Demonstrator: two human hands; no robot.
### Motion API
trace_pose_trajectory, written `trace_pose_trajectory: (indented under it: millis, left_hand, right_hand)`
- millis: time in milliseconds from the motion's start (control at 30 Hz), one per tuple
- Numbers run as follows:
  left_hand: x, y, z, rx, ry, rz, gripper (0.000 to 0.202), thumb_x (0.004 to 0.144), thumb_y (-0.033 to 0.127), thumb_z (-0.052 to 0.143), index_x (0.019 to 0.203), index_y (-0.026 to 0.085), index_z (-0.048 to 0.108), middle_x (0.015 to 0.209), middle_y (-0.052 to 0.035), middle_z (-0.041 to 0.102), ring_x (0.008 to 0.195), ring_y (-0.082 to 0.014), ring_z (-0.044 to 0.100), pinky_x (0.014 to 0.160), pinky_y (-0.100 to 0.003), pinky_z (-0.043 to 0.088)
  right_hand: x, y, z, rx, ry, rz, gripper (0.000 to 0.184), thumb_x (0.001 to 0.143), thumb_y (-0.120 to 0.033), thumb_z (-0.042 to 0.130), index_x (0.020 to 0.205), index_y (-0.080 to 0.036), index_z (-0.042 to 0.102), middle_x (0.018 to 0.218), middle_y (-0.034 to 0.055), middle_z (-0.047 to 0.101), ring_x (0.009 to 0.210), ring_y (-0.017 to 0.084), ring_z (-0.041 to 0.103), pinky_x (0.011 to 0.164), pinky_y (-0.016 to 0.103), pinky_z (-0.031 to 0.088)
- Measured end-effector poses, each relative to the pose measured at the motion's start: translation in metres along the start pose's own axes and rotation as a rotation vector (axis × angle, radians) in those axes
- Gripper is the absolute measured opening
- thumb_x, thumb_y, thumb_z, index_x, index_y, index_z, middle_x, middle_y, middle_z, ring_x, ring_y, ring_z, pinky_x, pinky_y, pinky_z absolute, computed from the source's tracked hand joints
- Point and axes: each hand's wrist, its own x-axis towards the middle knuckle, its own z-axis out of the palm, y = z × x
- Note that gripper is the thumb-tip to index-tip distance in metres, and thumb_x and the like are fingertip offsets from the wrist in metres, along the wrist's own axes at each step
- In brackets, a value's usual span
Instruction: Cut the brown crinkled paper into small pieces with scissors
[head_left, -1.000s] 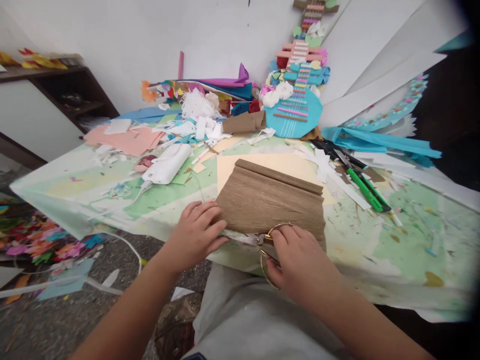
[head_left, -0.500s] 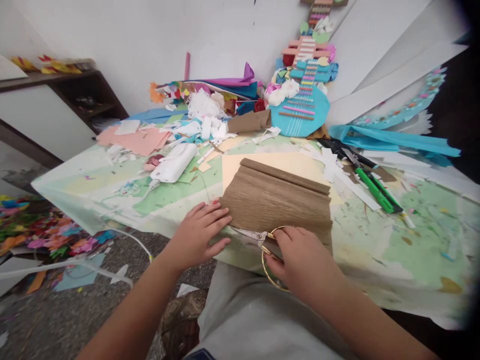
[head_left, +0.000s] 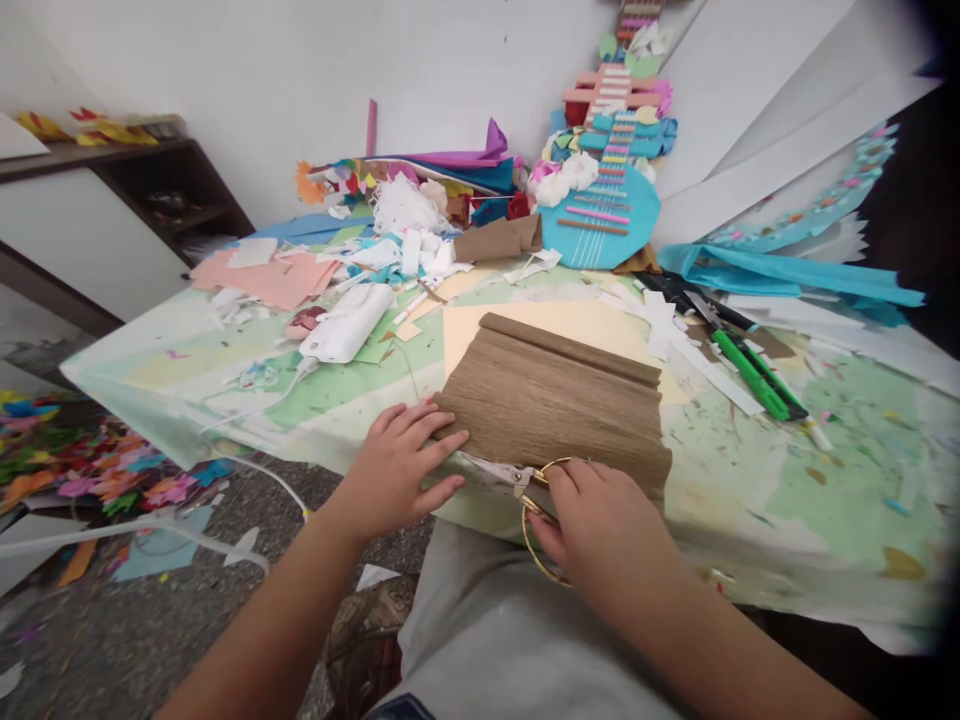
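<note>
Along the table's [head_left: 847, 480] near edge, the right hand [head_left: 607, 510] has its fingers curled round gold scissors [head_left: 519, 478] pointing left; the left hand [head_left: 405, 465], fingers slightly spread, touches brown paper [head_left: 555, 400], its long axis left to right. Beyond, a cabinet [head_left: 82, 230] holds indistinct things [head_left: 172, 203].

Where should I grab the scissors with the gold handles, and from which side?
Best by the gold loops, probably, coming from the right, as the right hand does. The loops are at the right end of the scissors, with room for fingers. The blades point left, toward the left hand, so I'd keep fingers off that end.
</note>
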Motion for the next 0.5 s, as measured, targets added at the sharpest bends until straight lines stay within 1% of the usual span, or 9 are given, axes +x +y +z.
trace_pose_trajectory:
  millis: [200, 367, 500]
  left_hand:
    - [0.0016, 0.0016, -0.0033, -0.004, -0.021, -0.003, 0.044, 0.074, 0.044, 0.043, 0.115, 0.029, 0.046, 0.114, -0.0084, 0.048, 0.110, -0.0280, 0.036, 0.090, -0.047, 0.023]
    - [0.0048, 0.0010, -0.0072, -0.056, -0.052, -0.005, 0.044, 0.072, 0.046, 0.045, 0.113, 0.029, 0.049, 0.113, -0.0078, 0.047, 0.109, -0.0287, 0.035, 0.090, -0.047, 0.023]
    - [0.0061, 0.0009, -0.0085, -0.059, -0.070, -0.013, 0.045, 0.072, 0.047, 0.044, 0.113, 0.029, 0.049, 0.112, -0.0078, 0.047, 0.109, -0.0285, 0.035, 0.090, -0.047, 0.023]
  right_hand:
    - [-0.0007, 0.0007, 0.0009, -0.026, -0.003, -0.014, 0.019, 0.077, -0.027, 0.044, 0.084, -0.014, 0.057, 0.077, 0.0076, 0.059, 0.074, 0.021, 0.053, 0.063, 0.031, 0.036]
    - [-0.0001, 0.0034, 0.0013, -0.062, 0.012, -0.050, 0.015, 0.076, -0.026, 0.048, 0.080, -0.015, 0.057, 0.073, 0.0059, 0.059, 0.070, 0.021, 0.054, 0.059, 0.030, 0.035]
    - [0.0008, 0.0066, 0.0007, -0.070, 0.012, -0.070, 0.014, 0.075, -0.026, 0.050, 0.081, -0.016, 0.057, 0.073, 0.0052, 0.059, 0.070, 0.021, 0.054, 0.059, 0.030, 0.035]
